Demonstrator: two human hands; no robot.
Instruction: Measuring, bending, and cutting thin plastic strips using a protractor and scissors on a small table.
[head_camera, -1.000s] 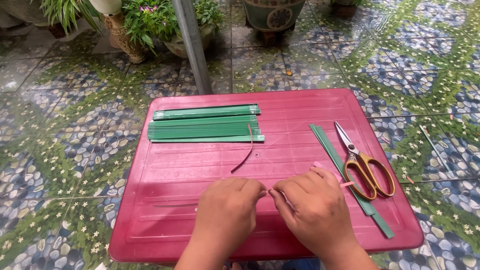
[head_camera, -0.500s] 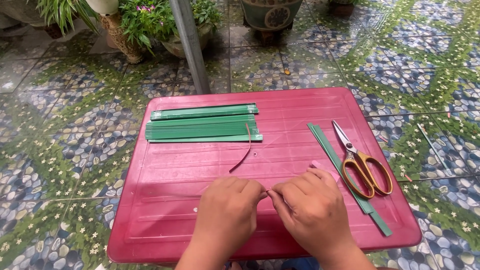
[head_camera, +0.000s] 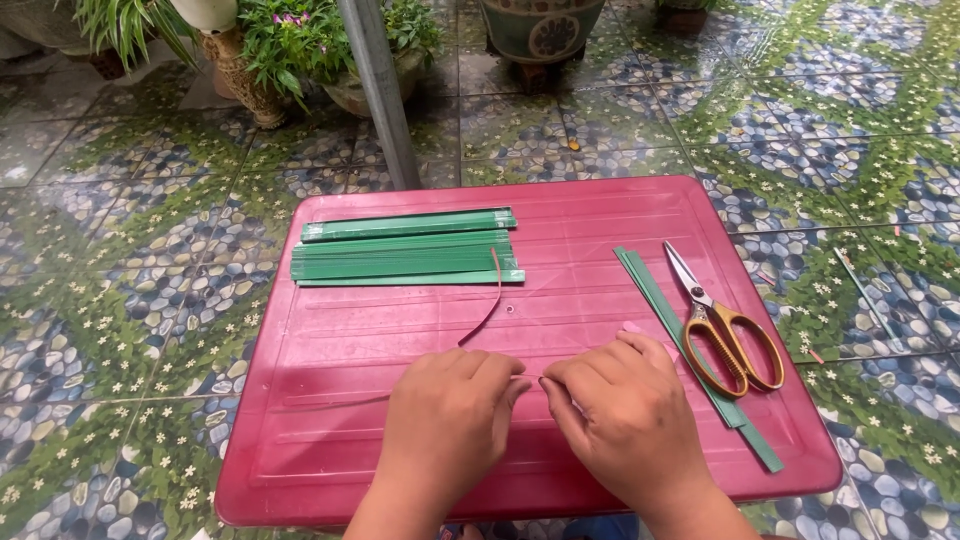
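Observation:
My left hand (head_camera: 450, 420) and my right hand (head_camera: 625, 420) rest side by side on the near part of a red plastic table (head_camera: 600, 215). Their fingertips meet and pinch a thin red strip (head_camera: 340, 400), which runs out to the left from under my left hand. It is hard to see against the red top. Another thin red strip (head_camera: 487, 305) curls from beyond my left hand up onto a stack of green paper strips (head_camera: 405, 258) at the table's back left.
Yellow-handled scissors (head_camera: 725, 330) lie at the right of the table, beside several long green strips (head_camera: 690, 350) set diagonally. A grey metal pole (head_camera: 380, 95) and potted plants (head_camera: 300, 45) stand behind the table on a pebble-patterned tile floor.
Both hands stay pinched together in the same spot. The view has shifted only slightly.

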